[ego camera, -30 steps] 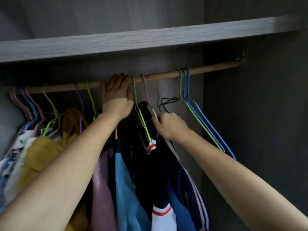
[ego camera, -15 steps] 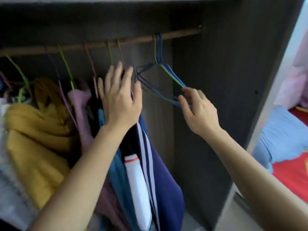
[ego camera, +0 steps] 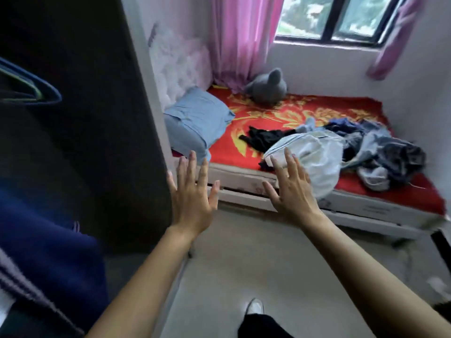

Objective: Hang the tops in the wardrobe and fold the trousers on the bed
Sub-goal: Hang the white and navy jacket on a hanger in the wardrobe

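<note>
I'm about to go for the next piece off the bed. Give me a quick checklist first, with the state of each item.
1. Hands free: ok. The left hand and right hand are open and hold nothing.
2. Clothes left to sort: ok. A white garment, a black garment and a denim heap lie on the bed.
3. Nearest piece: ok. The white garment lies at the bed's near edge, just beyond the right hand.
4. Top or trousers: cannot tell, every piece is crumpled.
5. Spare hangers: ok, they hang bare in the wardrobe.
</note>
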`<move>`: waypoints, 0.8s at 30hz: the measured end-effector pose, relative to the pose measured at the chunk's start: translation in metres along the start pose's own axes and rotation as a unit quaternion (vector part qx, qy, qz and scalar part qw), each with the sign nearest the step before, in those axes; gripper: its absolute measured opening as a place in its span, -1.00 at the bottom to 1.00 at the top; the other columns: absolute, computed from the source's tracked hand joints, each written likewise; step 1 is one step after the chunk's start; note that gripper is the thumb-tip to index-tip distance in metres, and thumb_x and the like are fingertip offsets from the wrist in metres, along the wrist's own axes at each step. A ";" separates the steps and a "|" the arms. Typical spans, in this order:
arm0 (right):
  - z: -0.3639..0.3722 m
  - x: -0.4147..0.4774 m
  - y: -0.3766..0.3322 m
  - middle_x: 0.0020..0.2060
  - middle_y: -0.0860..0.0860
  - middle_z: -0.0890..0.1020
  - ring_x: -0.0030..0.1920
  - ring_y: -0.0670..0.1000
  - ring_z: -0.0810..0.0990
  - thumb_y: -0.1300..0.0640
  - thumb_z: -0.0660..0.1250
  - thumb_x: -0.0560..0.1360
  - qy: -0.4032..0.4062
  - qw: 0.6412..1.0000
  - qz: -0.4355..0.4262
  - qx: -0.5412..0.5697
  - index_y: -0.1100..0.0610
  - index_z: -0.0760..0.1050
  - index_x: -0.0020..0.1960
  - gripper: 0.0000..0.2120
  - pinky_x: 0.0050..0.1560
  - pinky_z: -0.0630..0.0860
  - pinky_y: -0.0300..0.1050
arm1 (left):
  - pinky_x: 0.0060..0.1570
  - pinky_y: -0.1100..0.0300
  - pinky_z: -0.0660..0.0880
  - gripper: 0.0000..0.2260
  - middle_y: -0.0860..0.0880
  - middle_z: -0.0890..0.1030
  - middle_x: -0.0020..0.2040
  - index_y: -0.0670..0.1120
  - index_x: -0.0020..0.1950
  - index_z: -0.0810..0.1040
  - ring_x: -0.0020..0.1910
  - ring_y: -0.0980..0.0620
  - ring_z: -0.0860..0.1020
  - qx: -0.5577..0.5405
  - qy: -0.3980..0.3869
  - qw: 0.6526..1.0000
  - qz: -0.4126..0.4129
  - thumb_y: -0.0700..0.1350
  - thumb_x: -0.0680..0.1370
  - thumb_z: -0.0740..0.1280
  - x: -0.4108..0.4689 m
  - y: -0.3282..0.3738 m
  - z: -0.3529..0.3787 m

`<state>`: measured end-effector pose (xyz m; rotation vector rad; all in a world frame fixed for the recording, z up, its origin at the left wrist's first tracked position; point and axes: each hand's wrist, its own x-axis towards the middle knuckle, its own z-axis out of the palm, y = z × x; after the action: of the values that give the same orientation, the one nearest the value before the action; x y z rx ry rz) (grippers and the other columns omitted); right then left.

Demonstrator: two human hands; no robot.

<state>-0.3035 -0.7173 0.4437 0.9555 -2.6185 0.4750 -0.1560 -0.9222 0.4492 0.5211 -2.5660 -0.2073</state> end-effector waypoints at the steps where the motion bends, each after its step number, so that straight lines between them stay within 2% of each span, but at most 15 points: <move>1: -0.006 -0.005 0.022 0.60 0.19 0.03 0.57 0.27 0.09 -0.15 0.26 0.58 0.006 1.000 0.023 -0.006 0.06 0.18 0.59 -0.34 0.46 0.20 0.28 | 0.46 -0.32 0.00 -0.44 -0.14 0.10 0.60 -0.06 0.58 0.21 0.58 -0.18 0.06 -0.006 -0.008 1.000 0.023 0.12 0.61 0.12 0.010 0.018 0.009; 6: -0.015 -0.013 0.117 0.60 0.20 0.04 0.57 0.28 0.10 -0.13 0.29 0.56 0.042 0.994 0.102 -0.004 0.10 0.18 0.58 -0.31 0.44 0.23 0.29 | 0.49 -0.25 -0.12 -0.42 -0.09 -0.02 0.62 -0.01 0.61 0.10 0.60 -0.11 -0.06 -0.020 -0.035 0.996 0.081 0.16 0.62 0.04 0.068 0.106 0.061; 13: -0.010 0.011 0.259 0.60 0.20 0.00 0.58 0.25 0.02 -0.13 0.30 0.57 -0.001 0.984 0.178 -0.012 0.10 0.11 0.60 -0.28 0.51 0.14 0.27 | 0.47 -0.30 -0.05 -0.38 -0.10 -0.05 0.62 -0.03 0.61 0.11 0.59 -0.15 -0.04 -0.011 -0.100 0.989 0.107 0.21 0.60 0.01 0.145 0.219 0.156; 16: -0.012 0.027 0.305 0.60 0.21 0.01 0.58 0.25 0.02 -0.12 0.30 0.57 -0.010 0.979 0.206 -0.009 0.10 0.10 0.60 -0.28 0.53 0.11 0.26 | 0.47 -0.29 -0.05 -0.35 -0.07 -0.07 0.63 -0.02 0.61 0.08 0.59 -0.13 -0.07 -0.028 -0.102 0.989 0.102 0.26 0.58 -0.07 0.171 0.250 0.180; 24: 0.016 0.102 0.392 0.60 0.18 -0.02 0.59 0.22 0.00 -0.12 0.26 0.58 -0.029 0.977 0.212 -0.011 0.08 0.06 0.61 -0.29 0.54 0.07 0.22 | 0.48 -0.31 -0.07 -0.41 -0.03 -0.12 0.62 0.00 0.62 0.05 0.59 -0.11 -0.13 -0.039 -0.115 0.985 0.119 0.20 0.64 0.05 0.255 0.289 0.251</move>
<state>-0.6408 -0.4980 0.3915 0.4000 -2.8778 0.5212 -0.5809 -0.7491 0.4192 0.1647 -2.8031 -0.2959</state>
